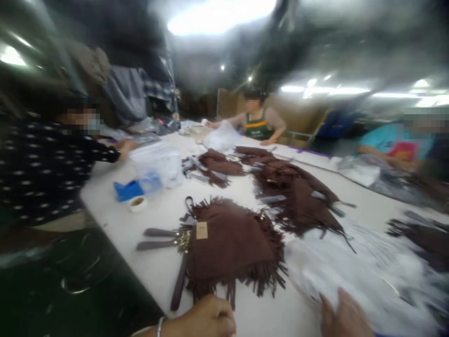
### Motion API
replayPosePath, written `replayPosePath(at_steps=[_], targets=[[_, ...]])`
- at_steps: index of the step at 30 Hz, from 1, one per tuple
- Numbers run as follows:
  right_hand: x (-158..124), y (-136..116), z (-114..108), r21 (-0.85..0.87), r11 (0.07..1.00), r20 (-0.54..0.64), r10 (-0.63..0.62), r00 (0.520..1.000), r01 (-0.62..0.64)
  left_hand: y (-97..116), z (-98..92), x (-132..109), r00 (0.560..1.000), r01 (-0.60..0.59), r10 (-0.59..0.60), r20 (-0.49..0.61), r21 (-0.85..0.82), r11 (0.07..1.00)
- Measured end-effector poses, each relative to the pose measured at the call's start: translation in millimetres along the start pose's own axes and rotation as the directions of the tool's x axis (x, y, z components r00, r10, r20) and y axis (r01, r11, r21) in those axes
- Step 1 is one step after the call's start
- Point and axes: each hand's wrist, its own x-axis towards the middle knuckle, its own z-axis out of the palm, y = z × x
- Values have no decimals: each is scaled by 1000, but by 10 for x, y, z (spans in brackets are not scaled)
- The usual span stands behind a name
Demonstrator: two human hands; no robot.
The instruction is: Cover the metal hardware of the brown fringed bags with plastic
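Observation:
A brown fringed bag with a small tan tag lies flat before me. Dark brown straps with gold-coloured metal fittings stick out from its left side. My left hand, a bracelet at its wrist, is beside the bag's near fringe with its fingers curled in; whether anything is inside them is hidden. At the lower right, my right hand is at the near edge of a heap of clear plastic bags. Its visible fingers are apart, and the picture is blurred there.
More brown fringed bags lie in a pile beyond. A tape roll and a blue packet sit at left on the white table. Co-workers are at the left, the far side and the right.

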Motion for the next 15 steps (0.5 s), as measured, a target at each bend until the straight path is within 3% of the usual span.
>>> replayPosePath(at_steps=[2, 6, 10, 15], targets=[[7, -225, -59, 1, 1000, 193, -22, 981, 22, -4, -46, -164, 999, -34, 33, -22, -33, 999], [-58, -452, -72, -110, 992, 205, 80, 976, -58, -44, -212, -274, 993, -117, 117, 2, 6, 993], [-163, -407, -124, -88, 992, 185, 105, 977, -90, -9, -202, -119, 990, -126, 124, 67, 19, 992], [-332, -609, -283, -7, 997, 156, 77, 985, -77, 260, 114, 285, 987, -90, 103, 122, -107, 990]])
